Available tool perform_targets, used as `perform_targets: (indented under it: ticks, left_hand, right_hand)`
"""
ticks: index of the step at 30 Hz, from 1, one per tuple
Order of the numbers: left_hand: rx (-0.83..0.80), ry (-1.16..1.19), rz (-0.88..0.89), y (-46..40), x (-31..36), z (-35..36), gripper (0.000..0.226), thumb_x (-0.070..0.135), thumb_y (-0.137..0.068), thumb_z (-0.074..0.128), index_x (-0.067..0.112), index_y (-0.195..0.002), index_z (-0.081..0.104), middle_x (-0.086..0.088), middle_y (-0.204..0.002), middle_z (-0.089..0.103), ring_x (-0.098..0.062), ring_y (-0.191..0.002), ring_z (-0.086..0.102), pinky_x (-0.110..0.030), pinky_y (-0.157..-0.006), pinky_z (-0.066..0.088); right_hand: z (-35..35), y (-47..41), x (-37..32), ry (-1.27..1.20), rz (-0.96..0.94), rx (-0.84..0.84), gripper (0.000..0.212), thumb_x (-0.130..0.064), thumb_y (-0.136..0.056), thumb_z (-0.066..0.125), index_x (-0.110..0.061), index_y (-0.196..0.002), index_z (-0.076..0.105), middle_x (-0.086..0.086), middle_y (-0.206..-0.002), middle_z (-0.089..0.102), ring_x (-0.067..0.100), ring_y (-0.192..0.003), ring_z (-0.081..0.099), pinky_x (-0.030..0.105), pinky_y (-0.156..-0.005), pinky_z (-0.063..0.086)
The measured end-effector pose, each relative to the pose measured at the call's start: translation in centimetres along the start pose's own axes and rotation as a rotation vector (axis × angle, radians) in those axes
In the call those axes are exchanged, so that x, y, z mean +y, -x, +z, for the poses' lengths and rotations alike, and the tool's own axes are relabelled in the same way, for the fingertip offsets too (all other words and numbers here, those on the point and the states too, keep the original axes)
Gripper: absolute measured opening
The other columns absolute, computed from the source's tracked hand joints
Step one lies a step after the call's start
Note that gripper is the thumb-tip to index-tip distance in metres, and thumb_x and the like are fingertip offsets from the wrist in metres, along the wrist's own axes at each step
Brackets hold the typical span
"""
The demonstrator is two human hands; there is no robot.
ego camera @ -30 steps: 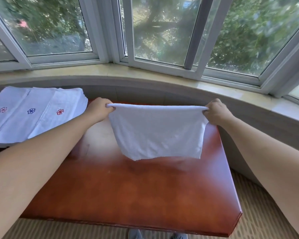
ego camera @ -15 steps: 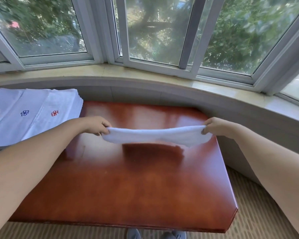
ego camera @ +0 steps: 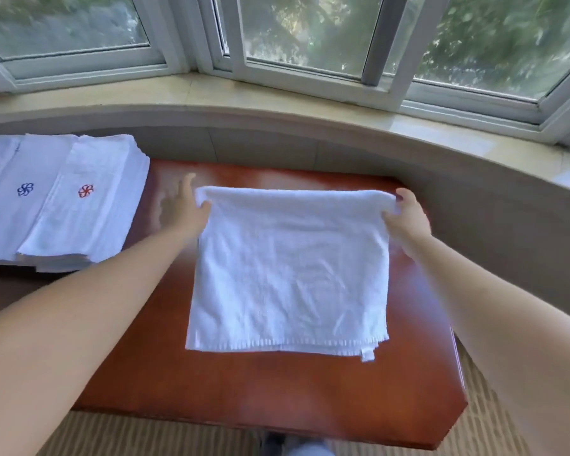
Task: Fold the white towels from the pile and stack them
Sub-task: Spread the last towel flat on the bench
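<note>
From my remote view I assess this as a guest room or bedroom in a hotel or a home, though I cannot settle which. Grounds: a curved bay window (ego camera: 310, 37) with white sliding frames looks out on trees; beneath it runs a pale stone sill (ego camera: 277, 100). A glossy reddish-brown wooden tabletop (ego camera: 277, 390) stands against the sill wall. The floor (ego camera: 129, 436) is covered in beige ribbed carpet. On a surface to the left lie stacked white linens (ego camera: 79, 205) with small embroidered flower emblems in blue and red, the uniform sort that suggests lodging housekeeping. One plain white towel (ego camera: 290, 271) lies flat on the tabletop.
</note>
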State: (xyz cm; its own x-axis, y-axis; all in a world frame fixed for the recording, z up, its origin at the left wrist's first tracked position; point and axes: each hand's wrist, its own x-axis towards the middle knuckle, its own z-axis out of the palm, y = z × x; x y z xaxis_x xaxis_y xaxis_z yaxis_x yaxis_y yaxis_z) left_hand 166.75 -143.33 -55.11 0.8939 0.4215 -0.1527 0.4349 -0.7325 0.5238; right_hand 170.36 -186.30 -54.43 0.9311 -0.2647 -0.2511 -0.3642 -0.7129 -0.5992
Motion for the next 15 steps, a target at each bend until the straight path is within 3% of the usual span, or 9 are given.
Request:
perform_targets:
  ticks: [2, 4, 7, 9, 12, 15]
  left_hand:
    - [-0.039, 0.0, -0.123, 0.2, -0.9, 4.3, 0.073, 0.04, -0.095, 0.063, 0.027, -0.156, 0.024, -0.014, -0.156, 0.031, -0.036, -0.137, 0.04, -0.045, -0.109, 0.039]
    - [-0.178, -0.048, -0.152, 1.0, -3.0, 8.3, 0.072, 0.035, -0.094, 0.064, 0.018, -0.155, 0.031, -0.016, -0.156, 0.033, -0.036, -0.139, 0.04, -0.043, -0.111, 0.039]
    - [-0.402, -0.061, -0.248, 3.4, -7.1, 12.3, 0.064, 0.029, -0.094, 0.063, 0.017, -0.152, 0.04, -0.011, -0.152, 0.041, -0.03, -0.12, 0.058, -0.037, -0.092, 0.051]
    - [-0.489, -0.041, -0.348, 4.7, -9.7, 14.1, 0.065, 0.026, -0.095, 0.061, 0.019, -0.155, 0.037, -0.008, -0.15, 0.04, -0.026, -0.101, 0.063, -0.033, -0.073, 0.051]
    - [-0.519, -0.112, -0.403, 5.7, -12.2, 15.9, 0.063, 0.022, -0.095, 0.058, 0.017, -0.154, 0.037, -0.01, -0.148, 0.043, -0.028, -0.098, 0.061, -0.034, -0.073, 0.049]
    - [-0.495, -0.166, -0.462, 6.0, -13.0, 17.1, 0.055, 0.023, -0.094, 0.059, 0.011, -0.145, 0.04, -0.011, -0.134, 0.049, -0.027, -0.093, 0.057, -0.034, -0.066, 0.046]
  right_hand:
    - [4.0, -1.1, 1.4, -0.027, 0.074, -0.037, 0.064, -0.03, -0.092, 0.063, -0.027, -0.151, 0.037, 0.007, -0.139, 0.053, 0.033, -0.109, 0.063, 0.034, -0.083, 0.047]
    - [7.8, -1.4, 3.5, -0.004, 0.116, -0.184, 0.061, -0.025, -0.092, 0.063, -0.022, -0.149, 0.042, 0.007, -0.134, 0.059, 0.031, -0.104, 0.065, 0.035, -0.082, 0.05]
    - [11.7, -0.2, 7.6, 0.076, 0.196, -0.367, 0.056, -0.017, -0.093, 0.061, -0.017, -0.147, 0.048, 0.005, -0.127, 0.062, 0.025, -0.098, 0.06, 0.037, -0.091, 0.051]
    - [13.4, 0.8, 10.0, 0.045, 0.291, -0.4, 0.06, -0.015, -0.093, 0.062, -0.016, -0.15, 0.044, 0.01, -0.135, 0.058, 0.025, -0.094, 0.06, 0.035, -0.083, 0.051]
    - [15.5, 1.4, 12.9, 0.01, 0.459, -0.405, 0.061, -0.016, -0.092, 0.064, -0.012, -0.148, 0.039, 0.016, -0.134, 0.055, 0.03, -0.092, 0.059, 0.033, -0.069, 0.046]
    - [17.1, 1.4, 14.2, 0.006, 0.561, -0.42, 0.033, -0.015, -0.091, 0.063, -0.005, -0.12, 0.048, 0.012, -0.111, 0.054, 0.027, -0.086, 0.052, 0.032, -0.069, 0.041]
